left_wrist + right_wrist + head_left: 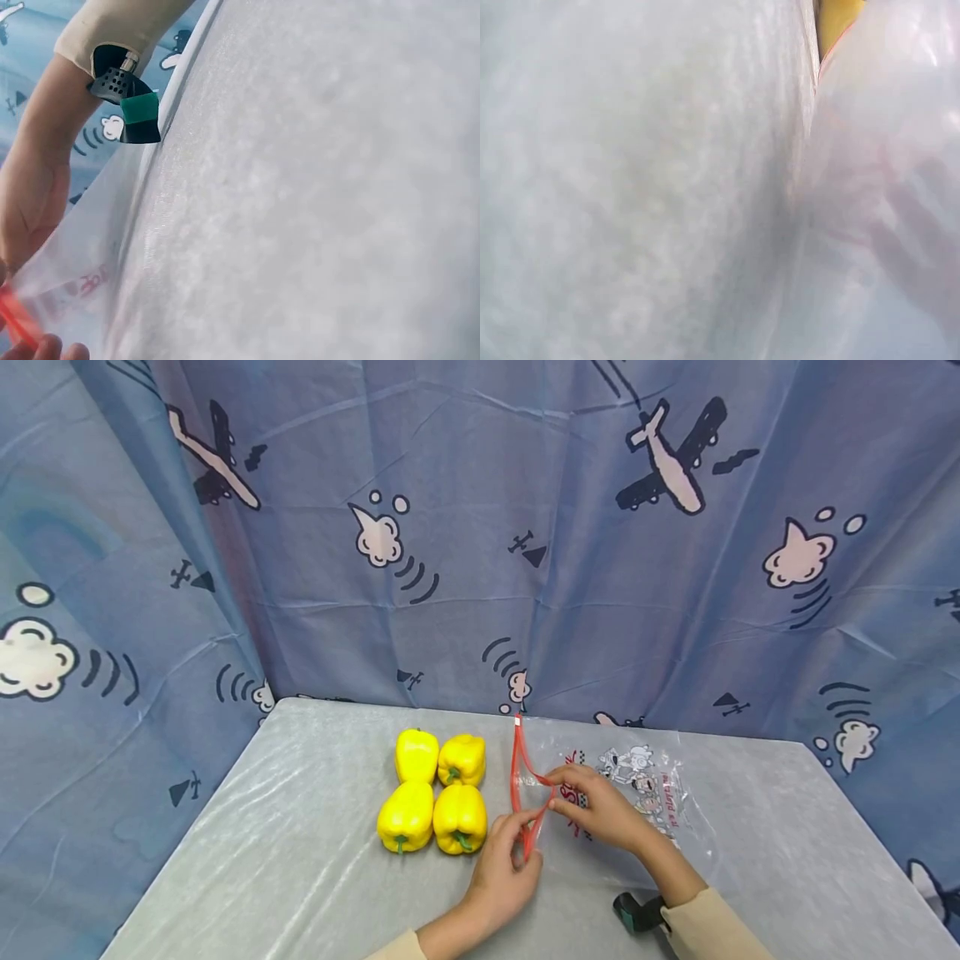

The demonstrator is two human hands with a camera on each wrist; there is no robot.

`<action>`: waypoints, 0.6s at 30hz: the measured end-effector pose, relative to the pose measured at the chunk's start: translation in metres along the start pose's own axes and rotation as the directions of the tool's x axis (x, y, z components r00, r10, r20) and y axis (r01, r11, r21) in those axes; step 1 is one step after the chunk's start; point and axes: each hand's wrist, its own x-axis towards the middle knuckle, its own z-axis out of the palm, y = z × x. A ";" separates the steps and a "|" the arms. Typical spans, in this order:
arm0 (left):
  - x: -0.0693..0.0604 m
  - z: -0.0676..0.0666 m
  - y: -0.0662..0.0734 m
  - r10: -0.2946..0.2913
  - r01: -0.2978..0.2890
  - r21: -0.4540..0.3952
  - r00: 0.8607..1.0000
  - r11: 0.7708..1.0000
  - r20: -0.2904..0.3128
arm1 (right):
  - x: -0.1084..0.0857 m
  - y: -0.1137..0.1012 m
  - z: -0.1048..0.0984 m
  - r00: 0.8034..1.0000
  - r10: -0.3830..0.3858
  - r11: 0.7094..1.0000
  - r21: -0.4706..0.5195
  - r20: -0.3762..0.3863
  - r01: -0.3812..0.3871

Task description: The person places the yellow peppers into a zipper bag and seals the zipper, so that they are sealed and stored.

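A clear plastic zip bag point(663, 797) with printed cartoon figures lies on the table, its red-edged mouth point(515, 768) facing left and spread apart. My left hand point(501, 872) pinches the near part of that red edge between thumb and fingers. Just to its right, my right hand point(600, 806) pinches the edge too, thumb and forefinger at the rim. Left of the mouth, several yellow bell peppers point(406, 814) sit bunched together. The left wrist view shows fingertips point(49, 349) at the red strip; the right wrist view is mostly blurred film, with a pepper point(837, 22) at the top.
A pale plastic-like sheet covers the table point(300, 860). Behind and to the sides hangs a blue curtain point(465, 527) printed with planes and clouds. A black and green wrist device point(636, 912) sits by the right sleeve.
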 end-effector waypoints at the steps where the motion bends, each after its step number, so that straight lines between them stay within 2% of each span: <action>1: -0.001 -0.002 0.001 0.017 -0.017 0.004 1.000 1.000 0.003 | 0.000 0.000 0.000 1.000 0.015 1.000 0.005 -0.001 -0.015; 6: -0.009 -0.014 0.010 0.087 -0.090 0.057 0.995 0.994 0.041 | 0.000 -0.002 0.000 0.996 0.089 0.996 0.021 -0.015 -0.089; 10: -0.014 -0.027 0.019 0.159 -0.165 0.127 0.985 0.978 0.060 | 0.000 -0.005 0.000 0.992 0.122 0.992 0.026 -0.031 -0.121; 14: -0.016 -0.040 0.024 0.194 -0.202 0.178 0.979 0.963 0.063 | 0.000 -0.005 0.000 0.989 0.141 0.990 0.019 -0.048 -0.140; 18: -0.015 -0.054 0.028 0.200 -0.202 0.213 0.979 0.956 0.029 | 0.001 -0.005 0.000 0.987 0.146 0.989 0.020 -0.068 -0.145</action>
